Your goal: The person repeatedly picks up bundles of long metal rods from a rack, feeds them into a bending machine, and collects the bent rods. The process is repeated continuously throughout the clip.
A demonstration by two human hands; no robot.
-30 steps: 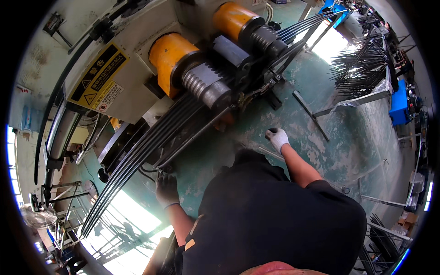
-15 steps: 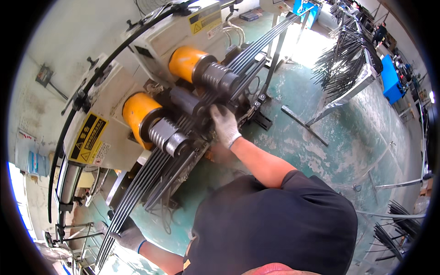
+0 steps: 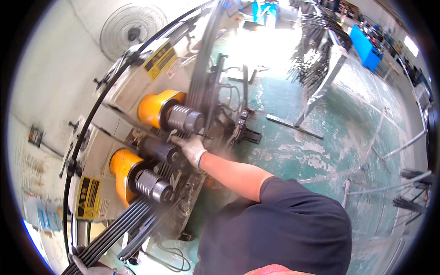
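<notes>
Several thin dark metal rods [image 3: 126, 223] run through a bending machine with two orange-collared rollers, the nearer roller [image 3: 153, 185] and the farther roller [image 3: 185, 119]. A dark central cylinder [image 3: 159, 150] sits between them. My left hand [image 3: 85, 266], gloved, is closed around the near ends of the rods at the lower left, partly cut off by the picture's edge. My right hand [image 3: 191, 147], in a pale glove, reaches in beside the central cylinder, fingers stretched out toward the rods; whether it touches them is unclear. The far rod section [image 3: 204, 64] angles upward, blurred.
White machine housings [image 3: 107, 183] with yellow warning labels stand at left, near a wall fan [image 3: 133, 33]. A rack of dark rods [image 3: 316, 50] stands at the far right, its metal foot [image 3: 293, 127] on the green floor. A cable [image 3: 172, 261] lies below the machine.
The far section of the rods has swung upward, bending them at the machine, and the orange-collared rollers have turned. My view has shifted; my left hand now sits lower and farther left in the picture.
</notes>
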